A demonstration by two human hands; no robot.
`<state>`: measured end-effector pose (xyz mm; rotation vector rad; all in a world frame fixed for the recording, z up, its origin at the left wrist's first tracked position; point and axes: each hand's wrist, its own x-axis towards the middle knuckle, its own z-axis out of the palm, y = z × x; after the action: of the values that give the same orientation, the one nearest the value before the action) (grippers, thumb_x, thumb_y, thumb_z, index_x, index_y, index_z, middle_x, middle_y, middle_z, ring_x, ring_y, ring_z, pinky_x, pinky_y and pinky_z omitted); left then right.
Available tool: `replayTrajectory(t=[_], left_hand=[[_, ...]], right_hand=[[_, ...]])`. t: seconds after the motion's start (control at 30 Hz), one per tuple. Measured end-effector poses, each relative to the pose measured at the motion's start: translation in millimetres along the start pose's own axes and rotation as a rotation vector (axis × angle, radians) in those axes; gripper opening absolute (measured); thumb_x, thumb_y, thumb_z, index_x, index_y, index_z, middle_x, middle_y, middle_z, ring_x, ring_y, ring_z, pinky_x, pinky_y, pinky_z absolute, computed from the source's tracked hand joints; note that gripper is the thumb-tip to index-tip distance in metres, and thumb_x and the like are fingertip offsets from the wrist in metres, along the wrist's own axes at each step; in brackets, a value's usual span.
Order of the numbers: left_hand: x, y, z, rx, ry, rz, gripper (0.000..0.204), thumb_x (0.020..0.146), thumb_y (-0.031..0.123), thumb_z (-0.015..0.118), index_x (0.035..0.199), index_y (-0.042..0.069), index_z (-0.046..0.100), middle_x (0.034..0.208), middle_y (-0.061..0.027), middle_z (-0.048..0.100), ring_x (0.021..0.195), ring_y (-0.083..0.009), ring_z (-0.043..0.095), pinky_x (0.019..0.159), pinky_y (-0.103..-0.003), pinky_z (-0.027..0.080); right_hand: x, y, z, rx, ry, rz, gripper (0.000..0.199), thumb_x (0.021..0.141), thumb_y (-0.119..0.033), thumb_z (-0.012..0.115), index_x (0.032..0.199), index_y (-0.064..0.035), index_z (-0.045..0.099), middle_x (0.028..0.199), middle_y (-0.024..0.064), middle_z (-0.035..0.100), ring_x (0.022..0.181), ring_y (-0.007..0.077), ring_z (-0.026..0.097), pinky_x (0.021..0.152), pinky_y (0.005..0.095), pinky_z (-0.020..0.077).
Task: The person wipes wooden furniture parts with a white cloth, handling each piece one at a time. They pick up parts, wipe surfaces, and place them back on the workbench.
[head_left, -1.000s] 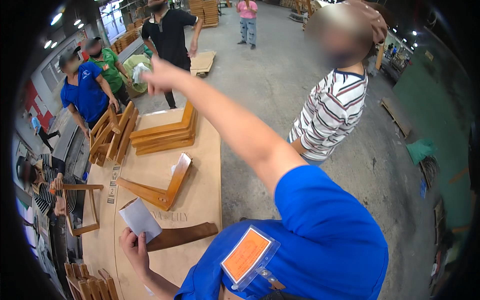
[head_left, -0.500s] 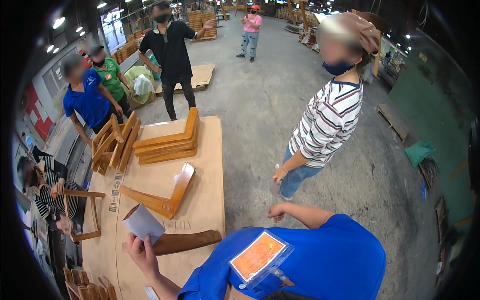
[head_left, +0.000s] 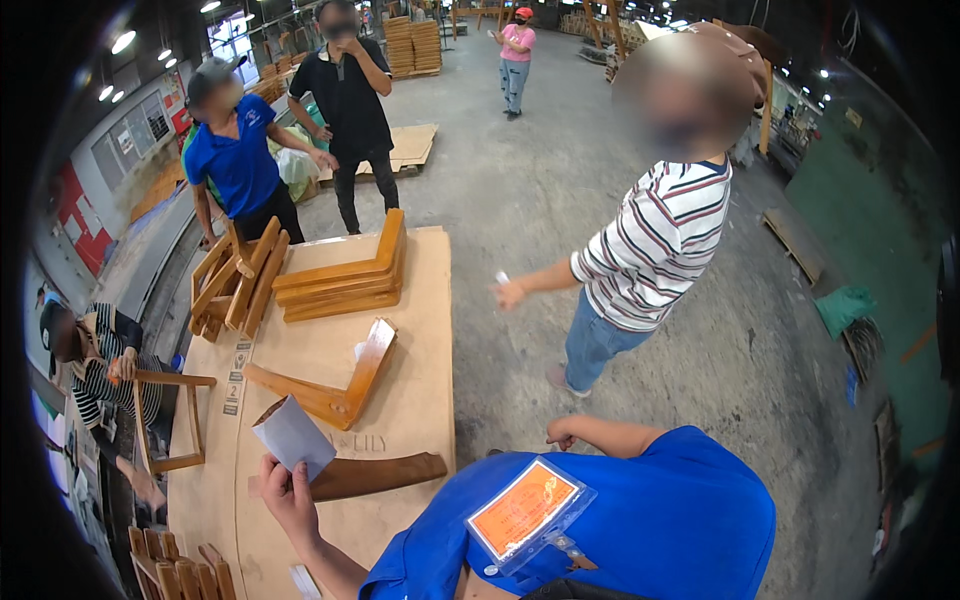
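While you stand at the near edge of the bench [head_left: 425, 300], your left hand [head_left: 288, 497] is up off the cardboard top, fingers pinched tight on a folded grey paper sheet [head_left: 293, 437]; it looks like sandpaper, though I can't be sure from here. Just beside that hand, lying flat along the near edge, is the dark curved wooden piece [head_left: 372, 475], with nothing pressing on it. Your right hand [head_left: 562, 432] is out past the bench's right edge, well apart from the wood, fingers curled in with nothing showing in them.

My read: you're between strokes, sheet ready, piece waiting. Going on means laying the sheet flat on that curved face and bringing the right hand back to pin the piece, or it could slide on the cardboard.

Further in, a light L-shaped wooden part [head_left: 340, 385] sits mid-bench, a stack of L-shaped parts [head_left: 345, 280] lies toward the far edge, and slatted frames [head_left: 235, 285] crowd the far left corner. A person in a striped shirt [head_left: 650, 250] stands off the right edge, one arm held out toward the bench.
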<state>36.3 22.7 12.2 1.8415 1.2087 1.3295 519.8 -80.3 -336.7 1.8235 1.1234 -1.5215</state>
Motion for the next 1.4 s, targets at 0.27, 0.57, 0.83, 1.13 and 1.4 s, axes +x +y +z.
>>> replayTrajectory(t=[0.27,0.57,0.83,1.13,1.4], left_hand=[[-8.8,0.8,1.7,0.051,0.036,0.054,0.006,0.086,0.000,0.060,0.086,-0.007,0.060,0.094,-0.0092,0.053,0.085,-0.0185,0.052,0.075,-0.027,0.041],[-27.2,3.6,0.5,0.040,0.026,0.036,0.005,0.084,-0.002,0.061,0.083,-0.007,0.060,0.093,-0.0092,0.054,0.083,-0.0183,0.052,0.072,-0.027,0.041],[-23.8,5.0,-2.2,0.136,0.027,0.110,0.003,0.081,-0.003,0.062,0.083,-0.005,0.061,0.092,-0.0102,0.056,0.082,-0.0217,0.054,0.072,-0.029,0.042],[-18.6,18.0,-6.2,0.150,0.044,0.047,0.006,0.079,-0.004,0.065,0.081,-0.007,0.061,0.091,-0.0092,0.058,0.080,-0.0180,0.054,0.069,-0.027,0.043],[-4.6,10.1,-11.1,0.081,-0.049,0.000,0.008,0.078,-0.003,0.068,0.080,-0.007,0.062,0.094,-0.0084,0.058,0.085,-0.0180,0.055,0.072,-0.028,0.044]], right_hand=[[9.8,7.0,9.8,-0.005,0.056,-0.057,0.050,0.096,-0.035,0.041,0.074,0.0022,0.066,0.068,0.0122,0.067,0.053,0.0203,0.056,0.051,0.0374,0.0460],[-1.5,14.1,23.8,-0.083,0.051,-0.097,0.042,0.093,-0.025,0.045,0.078,0.0056,0.069,0.075,0.0148,0.070,0.058,0.0219,0.063,0.055,0.0390,0.0518],[29.4,10.3,27.8,-0.057,0.054,-0.042,0.031,0.091,-0.023,0.045,0.092,-0.0017,0.068,0.078,0.0127,0.072,0.059,0.0213,0.065,0.054,0.0380,0.0530],[30.6,11.1,27.7,0.051,0.074,-0.103,0.025,0.093,-0.026,0.051,0.102,-0.0087,0.068,0.077,0.0122,0.071,0.055,0.0180,0.063,0.046,0.0341,0.0493],[-135.6,-225.2,-40.7,0.284,0.285,-1.276,0.076,0.081,-0.028,0.075,0.143,-0.0062,0.038,0.139,0.0127,0.047,0.123,0.0219,0.049,0.099,0.0359,0.0442]])
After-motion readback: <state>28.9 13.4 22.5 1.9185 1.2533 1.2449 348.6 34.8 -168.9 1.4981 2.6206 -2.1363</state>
